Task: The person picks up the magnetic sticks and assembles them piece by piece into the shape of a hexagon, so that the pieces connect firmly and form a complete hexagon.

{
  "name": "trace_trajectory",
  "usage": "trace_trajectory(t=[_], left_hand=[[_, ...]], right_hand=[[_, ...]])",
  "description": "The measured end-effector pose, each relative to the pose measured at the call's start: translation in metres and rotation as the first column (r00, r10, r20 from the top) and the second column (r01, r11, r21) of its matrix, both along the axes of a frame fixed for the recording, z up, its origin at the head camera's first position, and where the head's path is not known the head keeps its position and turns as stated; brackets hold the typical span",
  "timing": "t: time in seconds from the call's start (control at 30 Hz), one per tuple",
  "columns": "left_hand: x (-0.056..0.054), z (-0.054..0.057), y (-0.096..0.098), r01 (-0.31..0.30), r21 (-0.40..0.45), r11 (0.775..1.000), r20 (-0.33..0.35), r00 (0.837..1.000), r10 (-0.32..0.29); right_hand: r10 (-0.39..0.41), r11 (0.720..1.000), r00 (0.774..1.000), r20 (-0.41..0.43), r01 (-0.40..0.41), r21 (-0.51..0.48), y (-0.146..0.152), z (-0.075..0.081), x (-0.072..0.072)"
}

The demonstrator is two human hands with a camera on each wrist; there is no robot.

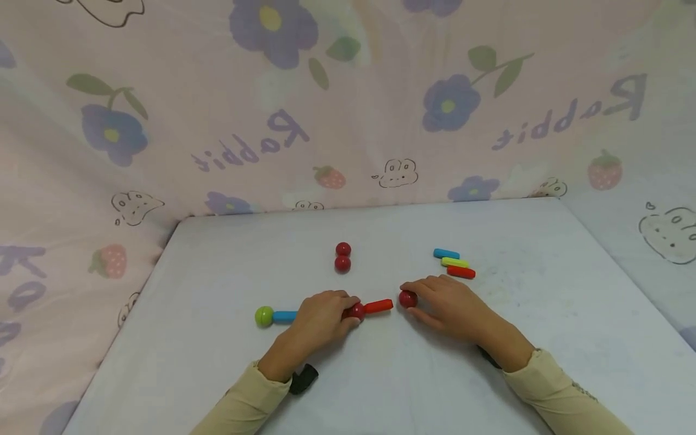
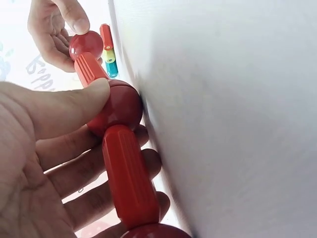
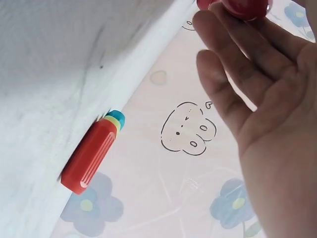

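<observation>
My left hand (image 1: 323,317) pinches a red ball (image 2: 119,106) between thumb and fingers, low over the table. That ball belongs to a row of joined pieces: a red rod (image 1: 379,306) points right from it, and a second red rod (image 2: 130,173) runs under my palm to another red ball (image 2: 156,231). At the row's left end are a blue rod (image 1: 284,317) and a green ball (image 1: 264,316); my hand hides the middle in the head view. My right hand (image 1: 454,308) holds a loose-looking red ball (image 1: 408,299) by thumb and fingertips, close to the right rod's tip.
Two red balls (image 1: 342,264) lie together behind my left hand on the white table (image 1: 228,260). Beyond my right hand lie a blue rod (image 1: 446,254), a yellow rod (image 1: 454,263) and a red rod (image 1: 461,272), side by side. Patterned cloth (image 1: 359,109) hangs behind the table.
</observation>
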State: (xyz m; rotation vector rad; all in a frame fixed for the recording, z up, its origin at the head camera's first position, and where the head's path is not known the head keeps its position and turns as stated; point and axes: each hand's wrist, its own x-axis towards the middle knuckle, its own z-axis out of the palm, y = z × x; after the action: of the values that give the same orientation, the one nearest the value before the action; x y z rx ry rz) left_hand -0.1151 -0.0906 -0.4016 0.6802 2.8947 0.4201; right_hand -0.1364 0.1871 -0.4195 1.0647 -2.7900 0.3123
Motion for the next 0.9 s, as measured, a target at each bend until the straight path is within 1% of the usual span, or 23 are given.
trace_trajectory(t=[0.23, 0.43, 0.63, 0.77, 0.9], left_hand=[[-0.0005, 0.0003, -0.0015, -0.034, 0.036, 0.999, 0.041, 0.999, 0.032], [-0.0019, 0.0, -0.0023, -0.026, 0.049, 0.998, 0.051, 0.998, 0.023], [-0.0023, -0.0014, -0.0021, -0.03, 0.047, 0.998, 0.058, 0.998, 0.028], [-0.0016, -0.0009, -0.0012, -0.039, 0.047, 0.998, 0.065, 0.997, 0.035], [-0.0016, 0.0001, -0.0006, -0.032, 0.043, 0.999, 0.055, 0.998, 0.03]], right_hand=[[-0.013, 1.0, 1.0, 0.008, 0.013, -0.004, -0.0007, 0.0034, 0.0028], [-0.021, 1.0, 0.999, 0.027, 0.021, -0.023, -0.0009, 0.0058, 0.0049], [-0.032, 0.998, 0.999, 0.041, 0.034, -0.046, 0.0, 0.0049, 0.0049], [-0.005, 0.997, 0.999, 0.036, 0.008, -0.077, -0.0003, 0.0045, 0.0048], [0.026, 0.994, 0.999, 0.02, -0.024, -0.106, -0.0016, 0.0045, 0.0047]])
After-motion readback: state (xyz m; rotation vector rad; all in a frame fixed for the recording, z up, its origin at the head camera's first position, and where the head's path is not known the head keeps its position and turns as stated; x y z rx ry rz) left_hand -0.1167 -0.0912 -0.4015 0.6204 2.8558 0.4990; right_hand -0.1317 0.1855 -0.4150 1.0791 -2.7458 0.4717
